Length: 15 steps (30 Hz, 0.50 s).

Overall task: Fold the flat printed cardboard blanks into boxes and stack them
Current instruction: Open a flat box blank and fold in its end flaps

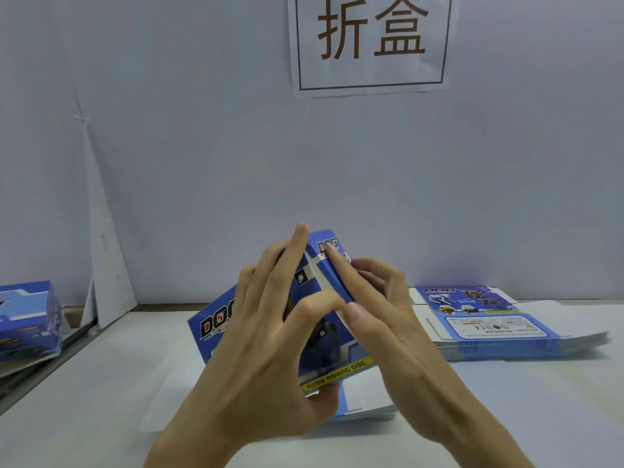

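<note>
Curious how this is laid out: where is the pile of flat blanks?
In the head view, the pile of flat blanks lies on the table at the right, near the wall, just beyond the right hand.

Blue printed box [216, 327] with yellow strip; white table [101, 383].

The half-folded box [219, 322] is thin printed cardboard, and its blue outer face is smooth with a slight sheen. The stack of flat blanks [489, 319] is the same coated card (the unprinted flaps look plain white and matt). The table [101, 383] has a smooth, matt white top. The sign [371, 42] is matt white paper on a dull, pale wall [202, 146].
</note>
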Tool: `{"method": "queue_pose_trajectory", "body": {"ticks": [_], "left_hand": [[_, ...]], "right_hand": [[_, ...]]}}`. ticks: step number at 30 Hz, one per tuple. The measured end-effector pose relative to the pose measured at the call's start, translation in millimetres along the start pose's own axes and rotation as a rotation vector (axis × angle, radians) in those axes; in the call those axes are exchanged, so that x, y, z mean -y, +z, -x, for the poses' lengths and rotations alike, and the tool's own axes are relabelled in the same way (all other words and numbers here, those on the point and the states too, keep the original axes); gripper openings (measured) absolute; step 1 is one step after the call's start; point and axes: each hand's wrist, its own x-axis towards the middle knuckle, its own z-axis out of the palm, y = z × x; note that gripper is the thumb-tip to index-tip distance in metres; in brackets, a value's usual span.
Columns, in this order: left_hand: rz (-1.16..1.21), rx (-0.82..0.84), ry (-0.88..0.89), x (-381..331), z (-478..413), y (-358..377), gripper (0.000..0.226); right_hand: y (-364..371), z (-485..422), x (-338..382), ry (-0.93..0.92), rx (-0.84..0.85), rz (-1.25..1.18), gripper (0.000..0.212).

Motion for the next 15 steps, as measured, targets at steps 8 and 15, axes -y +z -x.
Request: {"method": "queue_pose_trajectory", "body": {"ticks": [8,15], "left_hand": [[0.202,-0.241,-0.291,-17.1,-10.6,-16.1,0.088],[0.964,-0.276,-0.488,-7.1,-3.9,-20.8,0.034]], "right_hand": [[-14.3,-5.2,7.1,-0.302,-0.367,-0.206,0.025],[-24.7,-4.7,19.4,-0.193,-0.299,-0.386,0.030]]}}
